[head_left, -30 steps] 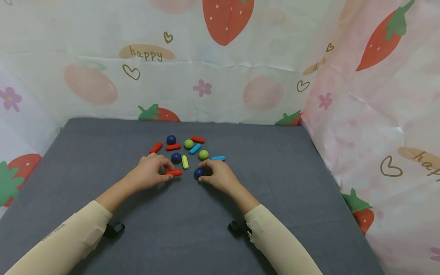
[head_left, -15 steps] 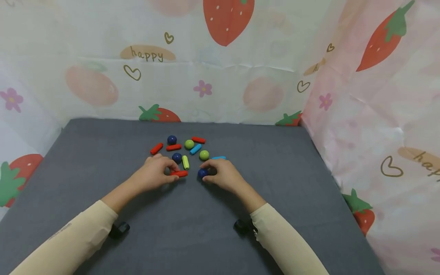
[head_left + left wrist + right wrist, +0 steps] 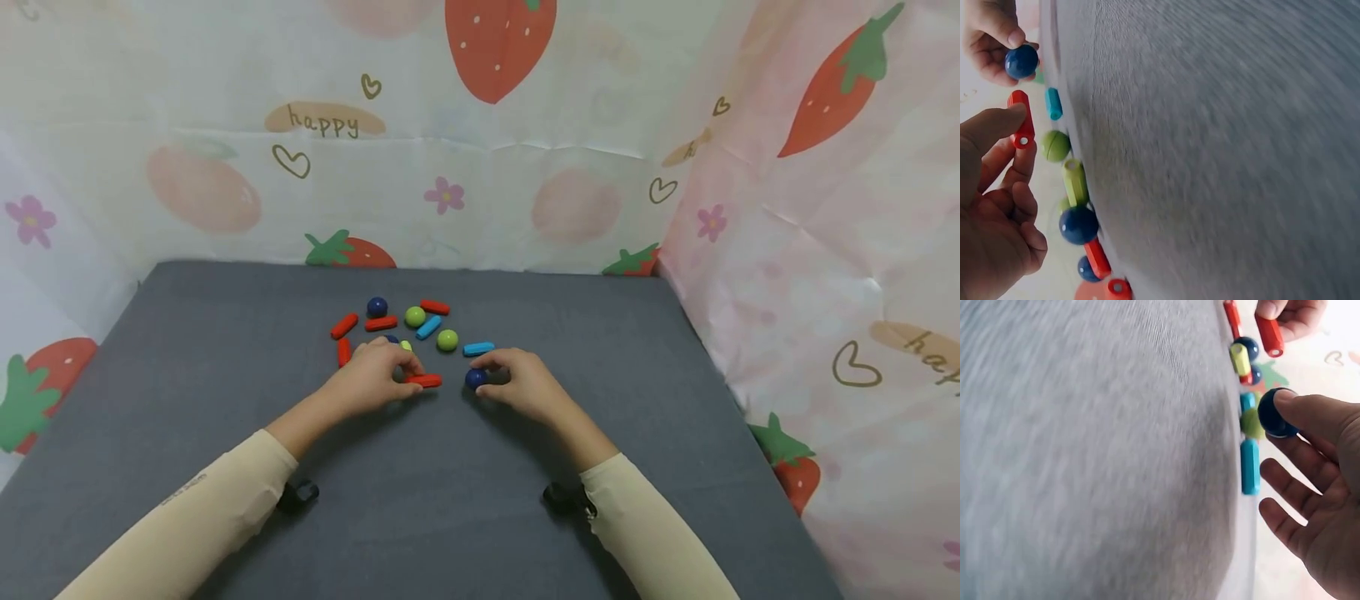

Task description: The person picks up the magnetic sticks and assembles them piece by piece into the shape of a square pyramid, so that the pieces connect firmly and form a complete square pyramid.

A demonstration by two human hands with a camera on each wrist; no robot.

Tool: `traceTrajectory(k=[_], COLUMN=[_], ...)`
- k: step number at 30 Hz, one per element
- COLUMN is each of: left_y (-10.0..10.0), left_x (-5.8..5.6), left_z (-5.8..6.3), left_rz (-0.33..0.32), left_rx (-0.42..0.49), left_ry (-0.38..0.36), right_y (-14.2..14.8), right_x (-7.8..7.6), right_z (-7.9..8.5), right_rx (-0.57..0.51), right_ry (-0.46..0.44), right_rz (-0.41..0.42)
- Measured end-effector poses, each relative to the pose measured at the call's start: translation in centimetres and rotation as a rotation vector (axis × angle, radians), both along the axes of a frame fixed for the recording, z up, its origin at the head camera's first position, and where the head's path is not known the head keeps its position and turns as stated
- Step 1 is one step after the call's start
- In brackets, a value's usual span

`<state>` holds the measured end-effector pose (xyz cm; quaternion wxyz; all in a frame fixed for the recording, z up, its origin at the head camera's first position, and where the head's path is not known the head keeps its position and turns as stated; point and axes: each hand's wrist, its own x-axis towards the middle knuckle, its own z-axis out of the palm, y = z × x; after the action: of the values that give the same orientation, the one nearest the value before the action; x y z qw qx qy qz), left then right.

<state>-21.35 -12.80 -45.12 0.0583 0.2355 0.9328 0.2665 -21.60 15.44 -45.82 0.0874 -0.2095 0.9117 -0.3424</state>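
Your left hand (image 3: pixel 375 377) and right hand (image 3: pixel 528 385) have both moved over to your right. Now a loose red stick (image 3: pixel 343 352) peeks out on the far side of the left one. The gap between your two pieces looks about the same, so I think you're mid-carry. Your left fingers (image 3: pixel 1024 164) pinch a held red stick (image 3: pixel 425 381) just over the tabletop (image 3: pixel 427 517). Your right fingers (image 3: pixel 1304 461) pinch a dark blue ball (image 3: pixel 476 379) near it, not touching.
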Motion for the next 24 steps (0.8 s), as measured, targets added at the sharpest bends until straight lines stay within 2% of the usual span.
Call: traceTrajectory(k=[7,18,24], left_y=[1.8,3.7,4.5], left_x=[-0.5,-1.2,-1.7], left_z=[-0.3,-1.0,-1.3], left_rz=[0.0,-0.023,-0.03], left_rx=[-0.005,-0.018,-0.037], left_ry=[-0.013,-0.014,-0.013], right_y=[1.3,1.9,1.8], right_x=[0.0,-0.4,-0.6], right_z=[0.1,-0.8,-1.2], right_rx=[-0.016,-0.001,0.003], right_ry=[-0.024,-0.079,-0.073], right_rz=[-0.055,-0.08,-0.076])
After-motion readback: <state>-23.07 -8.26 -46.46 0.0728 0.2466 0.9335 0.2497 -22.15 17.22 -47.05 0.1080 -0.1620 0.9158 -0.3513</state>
